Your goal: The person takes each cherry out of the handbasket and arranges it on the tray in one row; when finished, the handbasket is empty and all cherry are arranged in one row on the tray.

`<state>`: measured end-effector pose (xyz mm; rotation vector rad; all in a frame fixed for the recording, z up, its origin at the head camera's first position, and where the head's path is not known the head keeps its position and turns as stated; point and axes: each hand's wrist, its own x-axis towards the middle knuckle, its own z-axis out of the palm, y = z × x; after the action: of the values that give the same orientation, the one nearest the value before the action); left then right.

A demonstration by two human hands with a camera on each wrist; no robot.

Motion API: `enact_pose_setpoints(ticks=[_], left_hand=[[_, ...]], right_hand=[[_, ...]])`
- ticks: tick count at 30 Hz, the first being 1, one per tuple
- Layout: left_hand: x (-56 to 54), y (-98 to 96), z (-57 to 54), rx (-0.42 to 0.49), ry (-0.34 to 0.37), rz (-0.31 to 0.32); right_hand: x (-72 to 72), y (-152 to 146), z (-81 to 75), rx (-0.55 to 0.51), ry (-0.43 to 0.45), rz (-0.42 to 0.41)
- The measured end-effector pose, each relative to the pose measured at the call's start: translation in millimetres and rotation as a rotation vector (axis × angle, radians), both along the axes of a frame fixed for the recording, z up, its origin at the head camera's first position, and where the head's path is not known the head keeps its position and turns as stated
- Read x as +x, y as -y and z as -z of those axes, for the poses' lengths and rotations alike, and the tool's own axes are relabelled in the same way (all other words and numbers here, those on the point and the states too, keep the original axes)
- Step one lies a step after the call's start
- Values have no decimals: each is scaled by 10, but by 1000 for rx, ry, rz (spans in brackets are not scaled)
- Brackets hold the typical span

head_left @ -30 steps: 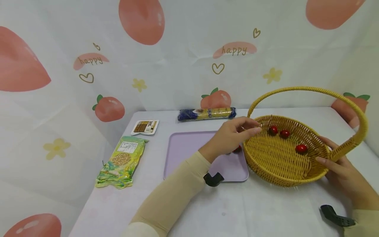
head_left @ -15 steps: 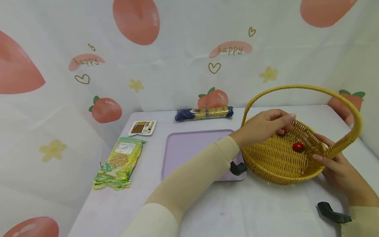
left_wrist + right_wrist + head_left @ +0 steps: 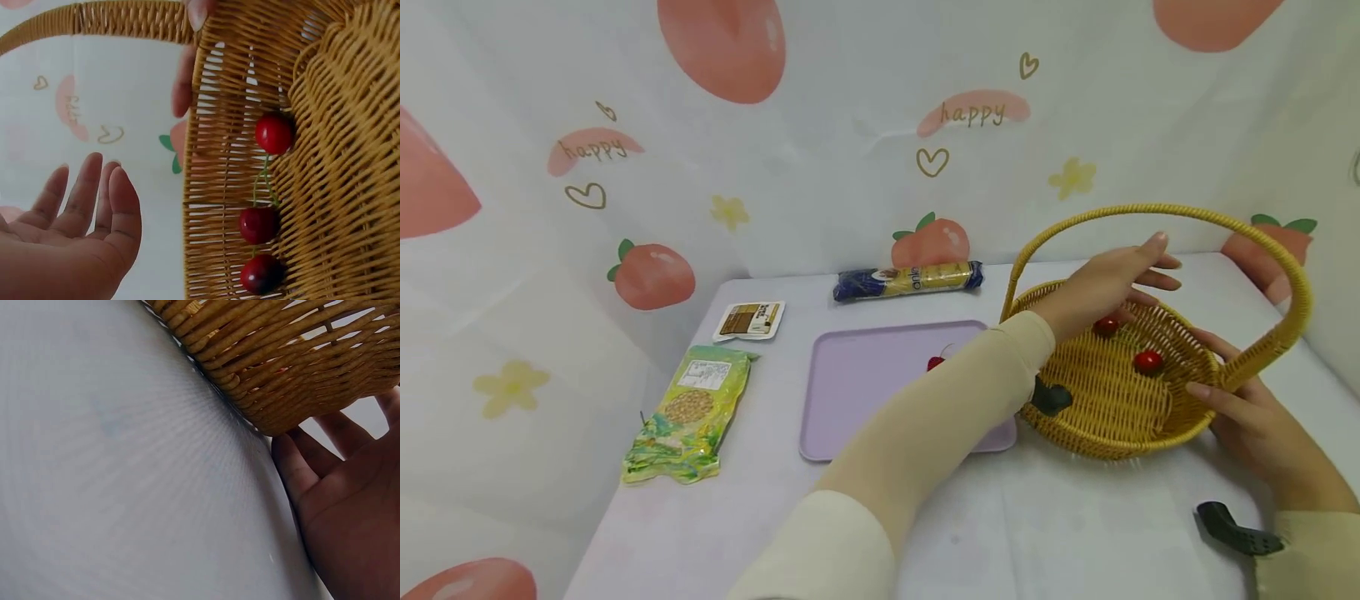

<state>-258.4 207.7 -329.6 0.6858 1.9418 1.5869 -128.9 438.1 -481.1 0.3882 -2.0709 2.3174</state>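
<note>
A yellow wicker basket (image 3: 1105,417) with a tall arched handle stands on the right of the table. My left hand (image 3: 1112,279) is over its far side with nothing held; in the left wrist view its fingers (image 3: 84,194) are spread and relaxed, apart from the rim. On the near right, my right hand (image 3: 1247,408) holds the basket wall, thumb at the rim and fingers outside. Inside lie a bright red cherry (image 3: 274,133) and two darker cherries (image 3: 259,225), with thin green stems between them. Another cherry (image 3: 935,362) sits on the lilac tray (image 3: 850,392), partly behind my left sleeve.
Left of the tray lie a green and yellow food bag (image 3: 692,408) and a small brown and white packet (image 3: 750,320). A long blue and yellow package (image 3: 910,281) lies at the back by the fruit-printed cloth (image 3: 820,167).
My left hand has moved right, from the tray's right edge across to the basket's far side, and its fingers have spread. The right hand keeps its place on the basket.
</note>
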Motion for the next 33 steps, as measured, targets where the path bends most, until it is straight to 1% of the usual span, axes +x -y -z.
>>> enact_pose_setpoints(ticks=[2, 4, 8, 12, 15, 18, 22, 27, 30, 33], left_hand=[[-14, -68, 23, -10, 2, -9], [-35, -112, 76, -21, -9, -12], [-92, -155, 261, -50, -1, -32], [-129, -194, 434, -82, 9, -14], [-131, -202, 507, -115, 23, 31], [-129, -185, 557, -150, 58, 92], [-133, -156, 594, -197, 122, 154], [-147, -126, 607, -230, 192, 196], [-156, -121, 610, -265, 201, 233], [-157, -134, 610, -318, 167, 269]], right_hand=[[-11, 0, -13, -3, 5, -3], [-21, 12, -17, 4, 10, -5], [-31, 51, 7, 7, 17, -9], [-12, 61, 23, 0, 12, 3], [-4, 41, 11, 5, 9, 8], [-11, 15, 3, 8, 9, 6], [-26, -6, 7, -3, 3, 7], [-39, 3, 0, -13, -22, -3], [-38, 14, -5, -20, -28, -10], [-31, 25, -9, -22, -11, 5]])
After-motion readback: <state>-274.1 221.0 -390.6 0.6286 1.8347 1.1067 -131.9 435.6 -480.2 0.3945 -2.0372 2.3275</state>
